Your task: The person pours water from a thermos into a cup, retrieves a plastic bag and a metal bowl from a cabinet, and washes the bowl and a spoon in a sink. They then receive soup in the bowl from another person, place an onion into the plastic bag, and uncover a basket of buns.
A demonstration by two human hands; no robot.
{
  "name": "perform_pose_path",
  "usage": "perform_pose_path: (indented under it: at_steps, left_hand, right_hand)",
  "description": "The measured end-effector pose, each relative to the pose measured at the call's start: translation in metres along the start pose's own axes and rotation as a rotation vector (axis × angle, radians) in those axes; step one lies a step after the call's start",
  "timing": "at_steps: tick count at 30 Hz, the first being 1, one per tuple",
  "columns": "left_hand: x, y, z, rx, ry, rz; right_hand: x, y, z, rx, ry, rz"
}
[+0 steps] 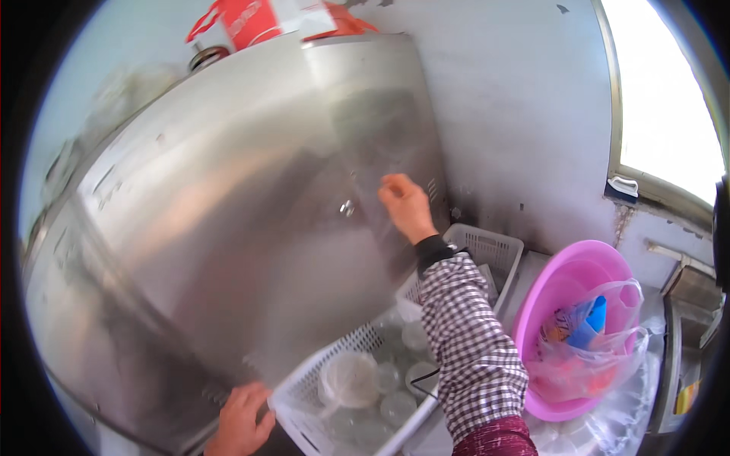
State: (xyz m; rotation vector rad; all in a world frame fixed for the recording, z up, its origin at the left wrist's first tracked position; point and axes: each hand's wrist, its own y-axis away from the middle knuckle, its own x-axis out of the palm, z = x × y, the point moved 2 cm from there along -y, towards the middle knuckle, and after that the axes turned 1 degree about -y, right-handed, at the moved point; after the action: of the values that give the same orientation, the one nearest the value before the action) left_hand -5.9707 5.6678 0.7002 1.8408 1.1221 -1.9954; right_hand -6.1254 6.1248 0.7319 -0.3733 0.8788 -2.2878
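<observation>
In front of me stands a large stainless steel cabinet (251,190) with a small shiny fitting (347,207) on its face. My right hand (407,204) is raised close to the steel, right of that fitting. Its fingers are curled in, and whatever they may hold is hidden. My left hand (242,422) is low, beside the left corner of a white plastic basket (300,380); its thumb stands apart from the fingers and it holds nothing. Several clear glass jars (399,408) and a pale, plastic-wrapped round thing (350,380) lie in the basket.
A second white basket (494,243) stands behind my right forearm. Right of it, a pink basin (532,327) holds clear plastic bags and a blue item (589,323). A red-and-white bag (251,23) lies on top of the cabinet. A brush (623,188) rests on the window ledge.
</observation>
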Motion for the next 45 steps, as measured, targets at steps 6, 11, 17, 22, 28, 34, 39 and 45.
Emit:
perform_pose_path:
  at_steps: [6,11,17,22,28,34,39,45]
  left_hand:
    - [-0.013,-0.103,0.019,-0.029,-0.097,0.181]
    - [-0.003,-0.153,0.023,0.146,-0.139,0.037]
    - [0.016,-0.167,0.052,0.203,-0.146,0.015]
    - [0.027,-0.164,0.048,0.119,-0.124,0.010]
    - [0.054,-0.184,0.067,0.073,-0.067,-0.060]
    - [0.057,-0.182,0.068,0.027,-0.192,-0.045]
    - [0.062,-0.185,0.072,0.011,-0.178,-0.067]
    - [0.064,-0.186,0.078,-0.024,-0.134,-0.076]
  right_hand:
    - [0.048,-0.056,-0.036,-0.133,0.065,0.111]
    - [0.084,-0.059,-0.041,-0.317,0.197,0.124]
    - [0.045,-0.055,-0.031,-0.387,0.134,0.089]
    - [-0.066,-0.021,-0.035,-0.201,-0.127,-0.146]
    - [-0.133,0.001,-0.039,-0.143,0.070,-0.646]
    - [-0.104,0.012,-0.038,-0.530,0.350,-0.704]
    - [-0.020,-0.040,-0.081,-0.227,-0.188,-0.341]
    - [0.013,-0.044,-0.127,-0.059,-0.462,-0.435]
